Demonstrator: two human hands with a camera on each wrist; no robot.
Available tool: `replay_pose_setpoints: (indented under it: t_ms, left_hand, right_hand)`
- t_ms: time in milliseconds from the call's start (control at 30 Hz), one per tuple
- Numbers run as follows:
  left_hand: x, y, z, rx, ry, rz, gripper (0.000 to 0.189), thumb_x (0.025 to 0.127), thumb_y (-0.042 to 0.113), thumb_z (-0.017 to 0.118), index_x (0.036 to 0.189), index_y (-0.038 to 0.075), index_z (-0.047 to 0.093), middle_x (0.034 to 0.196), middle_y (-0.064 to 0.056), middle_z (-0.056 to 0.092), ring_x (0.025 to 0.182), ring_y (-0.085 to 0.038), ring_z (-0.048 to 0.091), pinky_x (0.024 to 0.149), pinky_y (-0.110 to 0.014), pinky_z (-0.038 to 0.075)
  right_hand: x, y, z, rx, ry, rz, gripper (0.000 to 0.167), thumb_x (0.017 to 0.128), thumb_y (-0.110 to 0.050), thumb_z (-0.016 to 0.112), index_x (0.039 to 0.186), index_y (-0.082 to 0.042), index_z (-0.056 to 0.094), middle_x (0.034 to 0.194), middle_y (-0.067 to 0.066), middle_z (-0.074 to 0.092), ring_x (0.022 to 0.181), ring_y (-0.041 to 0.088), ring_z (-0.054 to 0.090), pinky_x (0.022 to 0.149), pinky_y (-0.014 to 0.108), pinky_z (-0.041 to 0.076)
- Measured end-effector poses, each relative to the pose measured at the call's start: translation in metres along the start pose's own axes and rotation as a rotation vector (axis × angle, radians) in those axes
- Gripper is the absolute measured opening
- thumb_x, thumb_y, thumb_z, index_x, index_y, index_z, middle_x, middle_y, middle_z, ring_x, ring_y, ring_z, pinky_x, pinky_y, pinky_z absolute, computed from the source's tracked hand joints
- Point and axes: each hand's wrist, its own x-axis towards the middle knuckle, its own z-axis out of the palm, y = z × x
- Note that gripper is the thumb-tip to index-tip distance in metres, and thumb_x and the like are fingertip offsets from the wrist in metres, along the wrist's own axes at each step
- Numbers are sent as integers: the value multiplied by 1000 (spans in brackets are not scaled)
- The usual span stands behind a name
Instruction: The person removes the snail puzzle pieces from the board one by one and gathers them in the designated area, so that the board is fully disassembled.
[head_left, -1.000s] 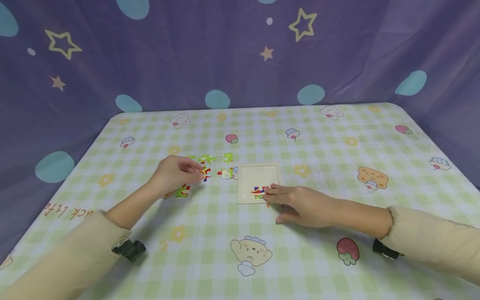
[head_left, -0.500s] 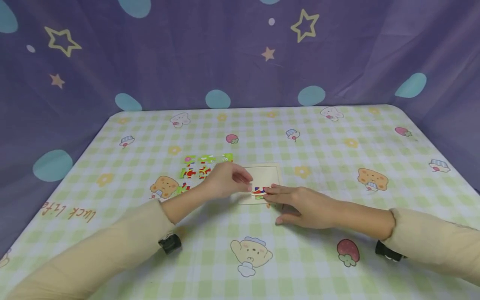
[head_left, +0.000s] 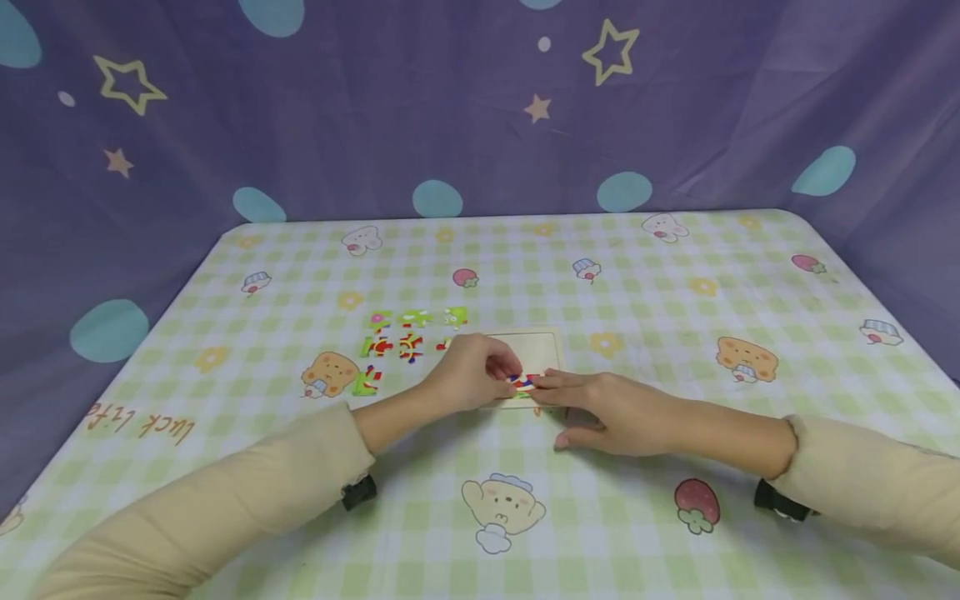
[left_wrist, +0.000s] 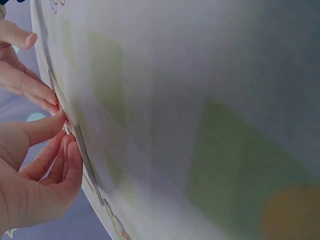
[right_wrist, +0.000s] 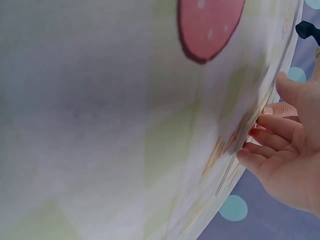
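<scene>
A shallow wooden puzzle tray (head_left: 557,343) lies mid-table, a colourful jigsaw piece (head_left: 525,382) showing at its near side. My left hand (head_left: 468,372) reaches over the tray's left part, thumb and curled fingertips pinching at the left end of that piece; they hide part of it. From the right, my right hand (head_left: 611,412) rests its straight fingers on the tray's near right corner and the piece's right end, thumb spread toward the tablecloth. In the left wrist view, the left fingertips (left_wrist: 70,145) sit right at the tray edge (left_wrist: 82,145), opposite the right hand's fingers.
Several loose jigsaw pieces lie in rows left of the tray, among them a green one (head_left: 455,317), a red and green one (head_left: 367,381) and a red and yellow one (head_left: 409,346). A checked tablecloth (head_left: 637,533) covers the table; a purple curtain (head_left: 480,108) hangs behind.
My left hand has moved right, from the loose pieces to the jigsaw piece in the tray. My right hand has stayed in place on the tray.
</scene>
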Motion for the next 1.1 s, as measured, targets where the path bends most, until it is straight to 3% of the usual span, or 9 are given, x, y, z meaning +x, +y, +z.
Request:
replay_pose_setpoints:
  t_ms: [433,767,1100]
  left_hand:
    - [0,3,-1,11,1,-16,14,74,4,80,86,5,73,81,-5,72,68,-6,58,64,-13,46]
    - [4,4,-3,56,-30,-13,12,74,6,81,81,6,71,77,-4,69,67,-7,57,63,-14,46]
    - [6,4,-5,29,-62,-34,14,73,5,81,81,4,70,75,-4,67,66,-6,56,62,-13,46]
  right_hand:
    - [2,13,-12,-58,8,40,57,90,-30,67,137,-2,51,146,14,48,137,29,44,105,43,44]
    - [19,26,-20,-93,50,-2,54,88,-25,70,133,0,55,142,18,51,135,30,47,106,43,43]
    - [35,27,-21,-104,22,52,52,90,-20,68,135,1,53,143,17,50,136,31,46,108,45,41]
